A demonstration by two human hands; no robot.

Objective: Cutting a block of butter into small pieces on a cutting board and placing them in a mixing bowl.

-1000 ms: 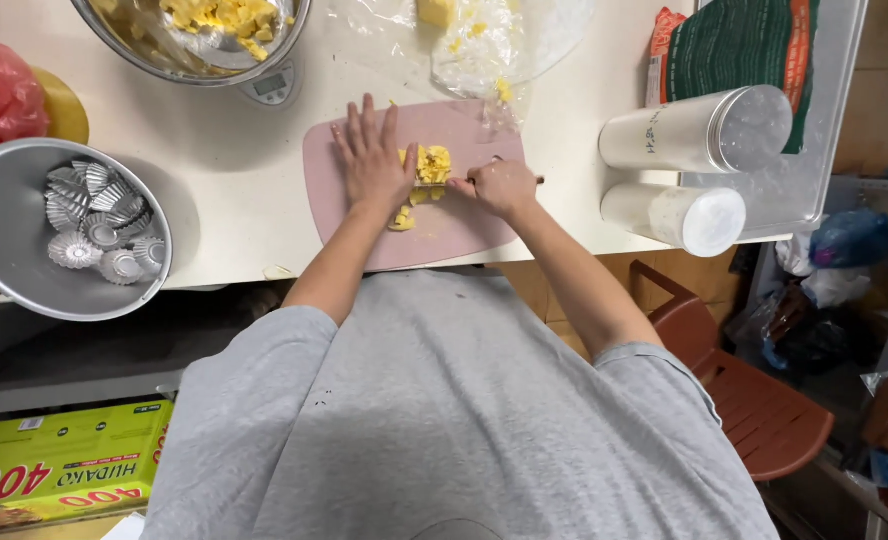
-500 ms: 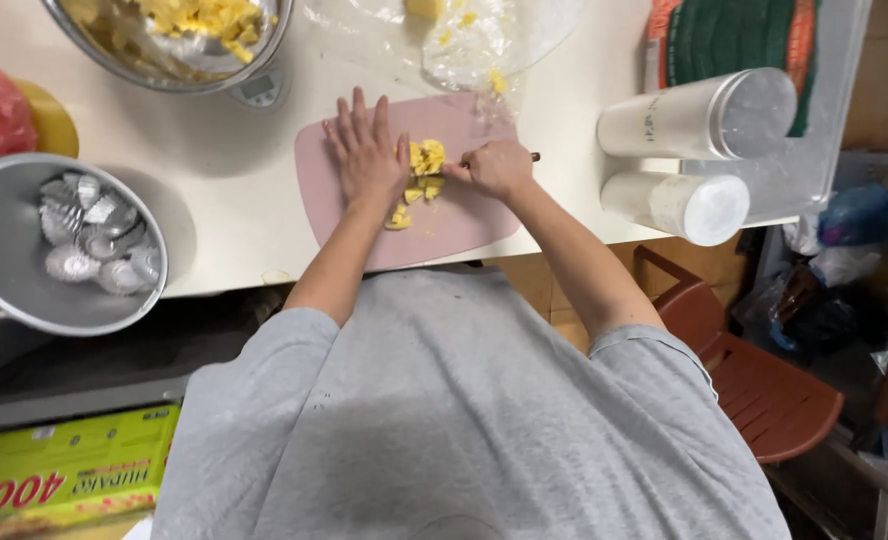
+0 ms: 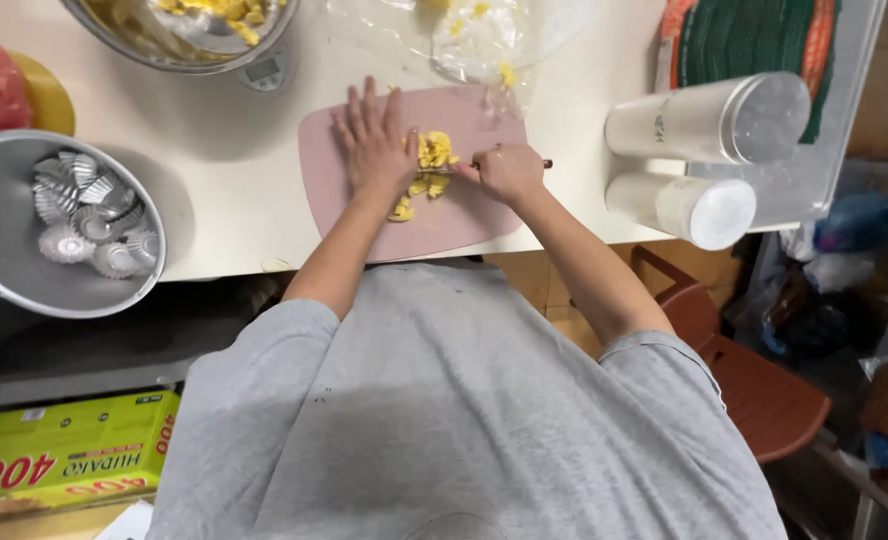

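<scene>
White table point(image 3: 214, 180) with pink board point(image 3: 464, 215). Left hand point(image 3: 374, 140), fingers spread flat, steadies yellow pieces point(image 3: 432, 150). Right hand point(image 3: 506, 172) is fisted around a knife point(image 3: 464, 167).

Both hands point(image 3: 376, 140) over yellow chunks point(image 3: 431, 155) on pink board point(image 3: 464, 215)

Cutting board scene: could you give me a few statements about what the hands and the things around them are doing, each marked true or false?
1. The left hand lies flat on the pink cutting board. True.
2. The right hand is empty. False: it grips a knife, only its handle end clearly seen.
3. The yellow food pieces lie between the two hands. True.
4. The grey bowl at the table's edge holds fruit. False: it holds small fluted metal moulds.
5. Two white cylindrical containers stand upright. False: they lie on their sides.
</scene>
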